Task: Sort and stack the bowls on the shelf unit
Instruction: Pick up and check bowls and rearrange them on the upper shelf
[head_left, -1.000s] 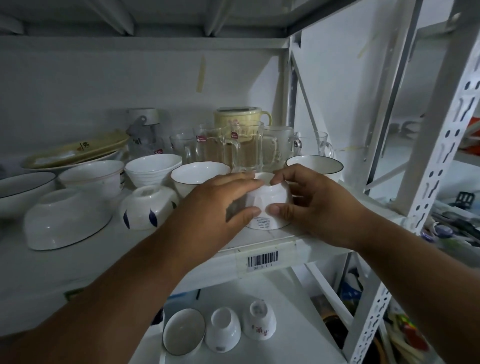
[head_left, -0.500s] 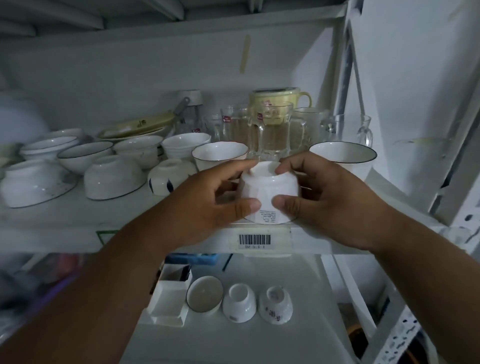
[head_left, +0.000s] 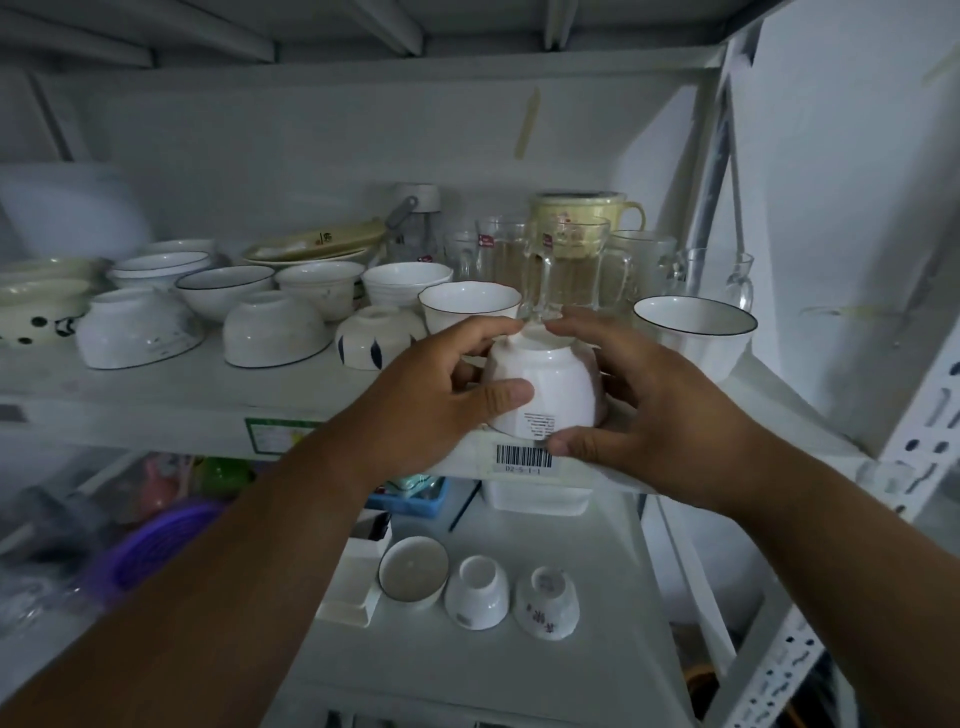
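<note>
A small white bowl (head_left: 550, 384), upside down with a label on its side, is at the front edge of the middle shelf (head_left: 156, 410). My left hand (head_left: 431, 395) grips its left side, thumb across the front. My right hand (head_left: 639, 405) curls round its right side, thumb under the rim. Behind it stand a black-rimmed white bowl (head_left: 470, 306) and another black-rimmed bowl (head_left: 693, 327) to the right. Several more bowls, some upside down (head_left: 272, 332), fill the shelf's left half.
Glass mugs (head_left: 566, 265) and a yellow lidded mug (head_left: 582, 208) stand at the back. Plates (head_left: 317, 244) lie behind the bowls. The lower shelf holds three small cups (head_left: 475, 584) and a white box (head_left: 358, 566). A perforated upright (head_left: 914, 447) stands at right.
The view has shifted left and closer, showing more bowls at left. Both hands stay on the small upturned bowl, which now sits nearer the shelf's front edge over the barcode label.
</note>
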